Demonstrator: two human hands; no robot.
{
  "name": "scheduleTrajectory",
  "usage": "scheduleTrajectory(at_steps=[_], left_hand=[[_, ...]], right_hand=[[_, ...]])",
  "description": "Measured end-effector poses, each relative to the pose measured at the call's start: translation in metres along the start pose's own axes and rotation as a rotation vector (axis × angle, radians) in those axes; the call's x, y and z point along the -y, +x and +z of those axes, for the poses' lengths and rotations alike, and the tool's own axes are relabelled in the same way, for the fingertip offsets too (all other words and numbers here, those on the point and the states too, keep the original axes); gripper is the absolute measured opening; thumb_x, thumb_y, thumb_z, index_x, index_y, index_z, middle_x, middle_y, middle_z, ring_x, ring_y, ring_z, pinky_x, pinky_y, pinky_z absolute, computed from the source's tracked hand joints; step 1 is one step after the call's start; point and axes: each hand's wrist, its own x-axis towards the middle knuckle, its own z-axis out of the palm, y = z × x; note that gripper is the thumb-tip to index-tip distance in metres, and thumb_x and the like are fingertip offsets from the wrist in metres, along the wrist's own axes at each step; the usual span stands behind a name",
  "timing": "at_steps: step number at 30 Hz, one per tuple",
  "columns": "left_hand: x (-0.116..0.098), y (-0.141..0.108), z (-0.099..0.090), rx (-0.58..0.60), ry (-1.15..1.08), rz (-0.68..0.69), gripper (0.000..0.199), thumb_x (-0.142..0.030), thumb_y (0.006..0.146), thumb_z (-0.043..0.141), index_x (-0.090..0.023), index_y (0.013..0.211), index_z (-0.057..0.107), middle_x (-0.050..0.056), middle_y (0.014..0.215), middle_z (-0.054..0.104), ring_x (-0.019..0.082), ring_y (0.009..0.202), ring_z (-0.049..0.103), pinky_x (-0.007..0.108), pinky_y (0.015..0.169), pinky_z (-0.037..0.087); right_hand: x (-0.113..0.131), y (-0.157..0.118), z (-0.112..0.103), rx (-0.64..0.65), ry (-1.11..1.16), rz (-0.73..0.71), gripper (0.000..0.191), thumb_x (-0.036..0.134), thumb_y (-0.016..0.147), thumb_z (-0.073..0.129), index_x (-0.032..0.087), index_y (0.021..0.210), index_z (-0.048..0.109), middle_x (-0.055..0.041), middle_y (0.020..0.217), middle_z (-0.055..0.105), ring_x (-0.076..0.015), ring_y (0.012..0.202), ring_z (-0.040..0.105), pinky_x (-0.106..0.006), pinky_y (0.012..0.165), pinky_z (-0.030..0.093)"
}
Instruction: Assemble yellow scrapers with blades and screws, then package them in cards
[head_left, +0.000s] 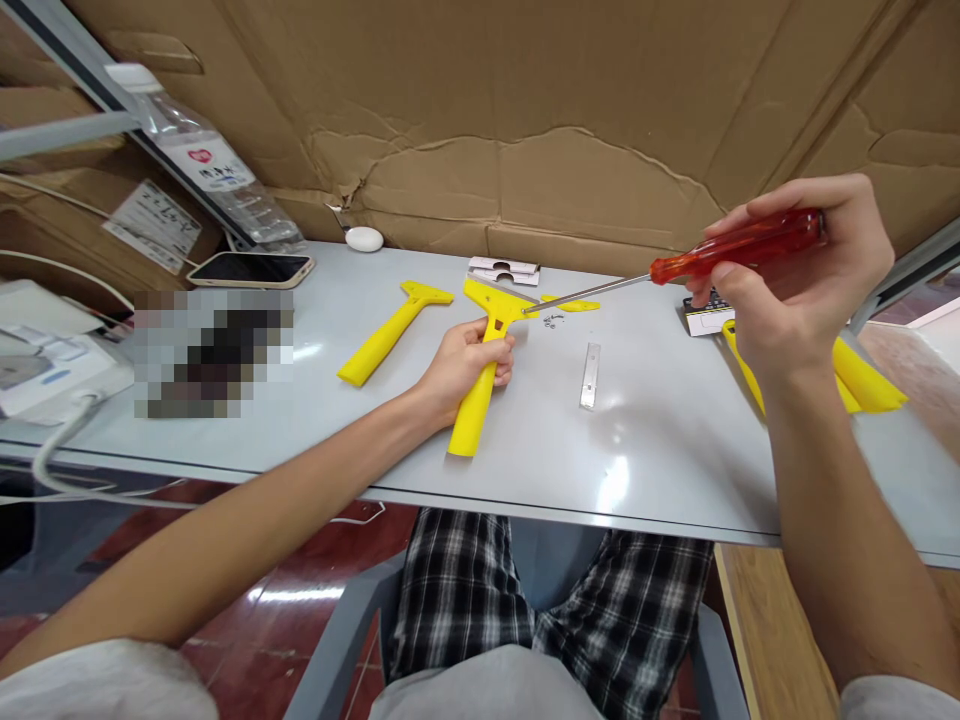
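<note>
My left hand point(474, 362) is wrapped round the handle of a yellow scraper point(471, 418), just below its wide head. In my right hand point(814, 270) is a screwdriver point(739, 246) with a clear red handle, held at a slant. Its metal shaft reaches left and the tip meets the right side of the scraper's head. Behind the shaft lies a loose yellow head piece point(574, 304), with several tiny dark screws point(553, 321) beside it. A flat clear case point(590, 376) rests to the right of the scraper. Another yellow scraper part with handle point(382, 338) lies to the left.
More yellow scraper parts point(866, 378) lie at the right behind my forearm, near a black-and-white box point(709, 315). Small white boxes point(504, 271) sit at the back. A phone point(251, 269), a plastic bottle point(217, 165) and a white oval object point(364, 239) stand or lie back left. Cardboard point(525, 120) walls the rear.
</note>
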Motion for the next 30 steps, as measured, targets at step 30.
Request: scheduleTrajectory(at_steps=[30], left_hand=[[0.008,0.006,-0.007,-0.007,-0.010,0.012,0.023,-0.014,0.060,0.076,-0.018,0.072,0.057,-0.002,0.061,0.051,0.008,0.051,0.045,0.023,0.046,0.036]], right_hand=[[0.002,-0.006,0.001,0.081,-0.238,-0.006,0.040,0.034,0.082,0.089,0.032,0.117,0.069,0.0033,0.090,0.066,-0.0150,0.062,0.070,-0.028,0.041,0.057]])
